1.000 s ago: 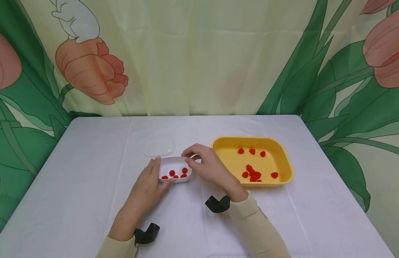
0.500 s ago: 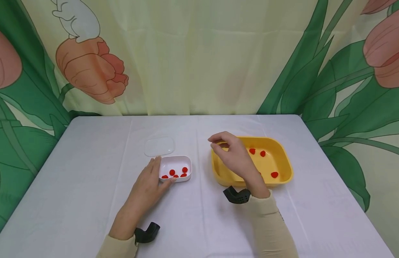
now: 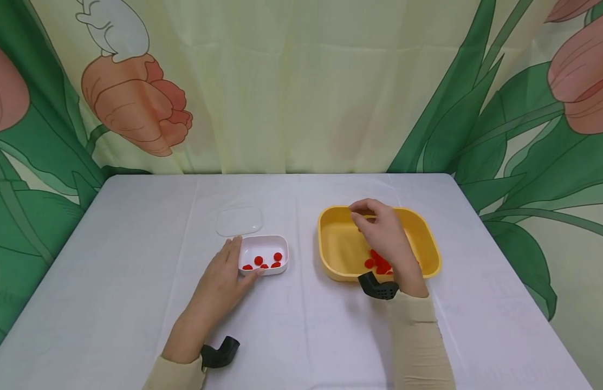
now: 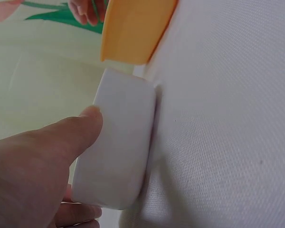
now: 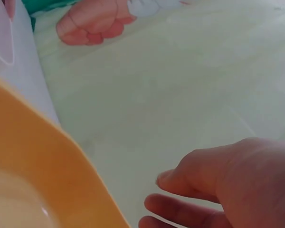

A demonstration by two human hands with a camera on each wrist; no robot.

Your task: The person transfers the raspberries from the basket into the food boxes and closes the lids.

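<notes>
My left hand (image 3: 215, 295) holds a small white box (image 3: 269, 245) by its left end, the thumb on the near wall. In the left wrist view the thumb presses the box's side (image 4: 118, 137), while other fingers lie at its end. Several small red pieces (image 3: 259, 260) lie inside the box. Over the yellow tray (image 3: 337, 252) hovers my right hand (image 3: 389, 233), thumb and fingers apart and nothing seen between them in the right wrist view. It partly hides the red pieces (image 3: 378, 261) in that tray.
A clear, rounded lid-like piece (image 3: 240, 221) lies flat just behind the white box. White cloth (image 3: 111, 303) covers the table, and a printed curtain (image 3: 291, 97) hangs along its far edge.
My right hand has moved from the white box's right end rightward to above the yellow tray. The left hand and the box have stayed in place.
</notes>
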